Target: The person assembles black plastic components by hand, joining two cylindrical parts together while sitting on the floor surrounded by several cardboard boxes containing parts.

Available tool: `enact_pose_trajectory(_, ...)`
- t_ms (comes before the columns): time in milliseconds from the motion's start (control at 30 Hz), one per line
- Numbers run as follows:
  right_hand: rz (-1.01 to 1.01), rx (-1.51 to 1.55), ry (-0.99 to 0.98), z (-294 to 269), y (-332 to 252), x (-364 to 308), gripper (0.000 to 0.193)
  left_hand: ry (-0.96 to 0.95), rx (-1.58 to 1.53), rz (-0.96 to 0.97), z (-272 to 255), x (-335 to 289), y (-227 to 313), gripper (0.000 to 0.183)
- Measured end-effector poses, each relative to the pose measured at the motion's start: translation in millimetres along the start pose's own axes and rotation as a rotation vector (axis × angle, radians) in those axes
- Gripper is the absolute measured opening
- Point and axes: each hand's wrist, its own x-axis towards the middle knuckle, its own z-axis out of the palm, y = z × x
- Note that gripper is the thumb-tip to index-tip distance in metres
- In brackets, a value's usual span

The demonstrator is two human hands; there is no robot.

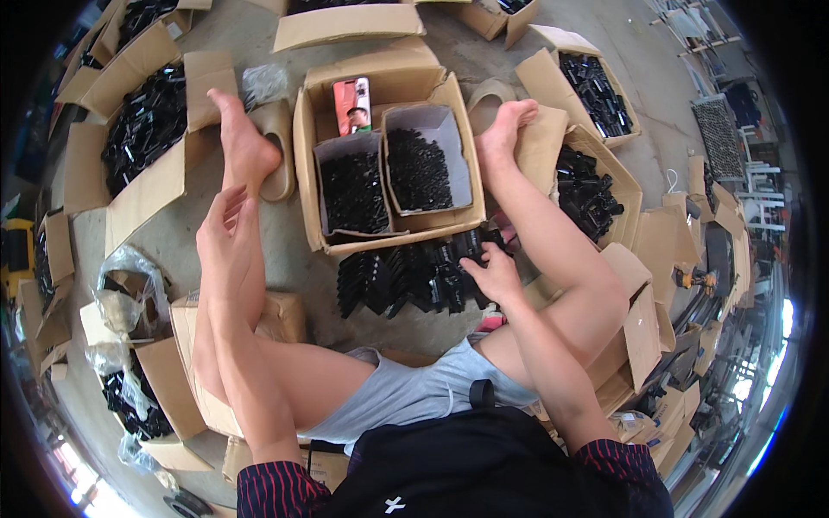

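My left hand (226,217) rests against my left shin, its fingers loosely stretched and holding nothing. My right hand (496,274) is at the right end of a row of black plastic parts (397,281), thumb and fingers around a part there; my hand partly hides it. The row lies on the floor between my legs, at the near side of a cardboard box (389,240). Inside that box stand two smaller open cartons, a left one (345,230) and a right one (458,164), both filled with small black pieces. A red and white printed package (352,105) leans behind the left carton.
Open cardboard boxes of black parts stand around me: one at the left (73,164), others at the right (635,203) and far right (540,73). Clear plastic bags (129,285) lie at the left. Slippers (278,147) sit by my bare feet. Metal racks (760,186) line the right.
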Motion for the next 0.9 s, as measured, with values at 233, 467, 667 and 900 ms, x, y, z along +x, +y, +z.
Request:
enact_pose_trajectory(233, -0.010, -0.022, -0.035, 1, 5, -2, 0.046, -0.010, -0.003, 0.021, 4, 3, -4, 0.030)
enact_pose_trajectory(467, -0.270, 0.114, 0.088, -95, -61, -17, 0.032, -0.013, -0.058, 0.009, 6, -4, 6, 0.030)
enact_pose_trajectory(667, -0.200, 0.145, 0.336, -201, -46, 31, 0.029, 0.038, -0.172, -0.086, 16, -18, 41, 0.028)
enact_pose_trajectory(900, -0.263, 0.290, 0.167, -167, -109, -5, 0.023, -0.025, 0.061, 0.086, 19, -5, 29, 0.028)
